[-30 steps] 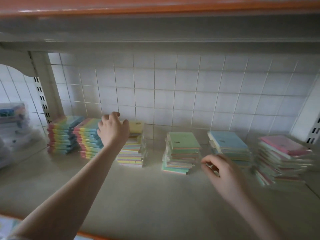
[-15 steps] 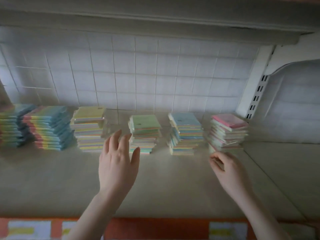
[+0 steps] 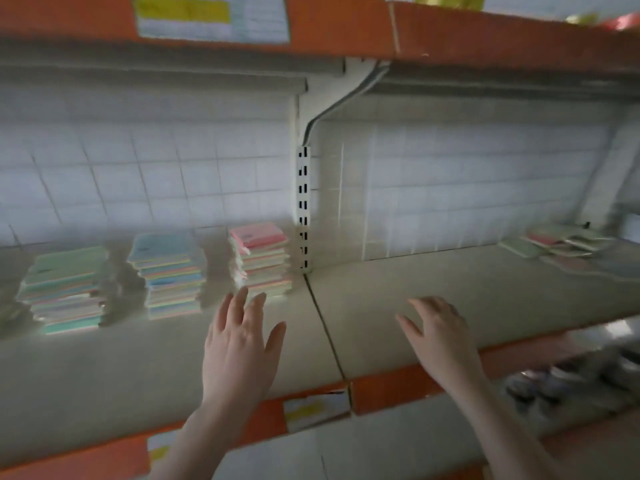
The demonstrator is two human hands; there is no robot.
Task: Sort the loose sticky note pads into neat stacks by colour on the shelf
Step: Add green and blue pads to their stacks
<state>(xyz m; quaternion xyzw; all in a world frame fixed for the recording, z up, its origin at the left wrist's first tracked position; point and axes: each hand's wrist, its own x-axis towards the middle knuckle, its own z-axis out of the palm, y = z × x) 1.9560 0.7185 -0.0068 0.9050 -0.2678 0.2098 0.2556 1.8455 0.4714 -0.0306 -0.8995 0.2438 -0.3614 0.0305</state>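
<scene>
There is just one view, from a camera worn on the person's head, so no second view shares the scene. It faces forward and slightly down into a shelf (image 3: pixel 450 289) bay, close enough for both forearms to reach in from the bottom edge. The frame is tilted, the shelf edge rising toward the right. The upright post (image 3: pixel 304 202) stands near centre, and the upper shelf's orange lip (image 3: pixel 346 26) crosses the top. Edges blur.

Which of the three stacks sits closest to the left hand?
The pink-topped stack, rightmost beside the slotted upright; the left hand hovers just before it.
</scene>
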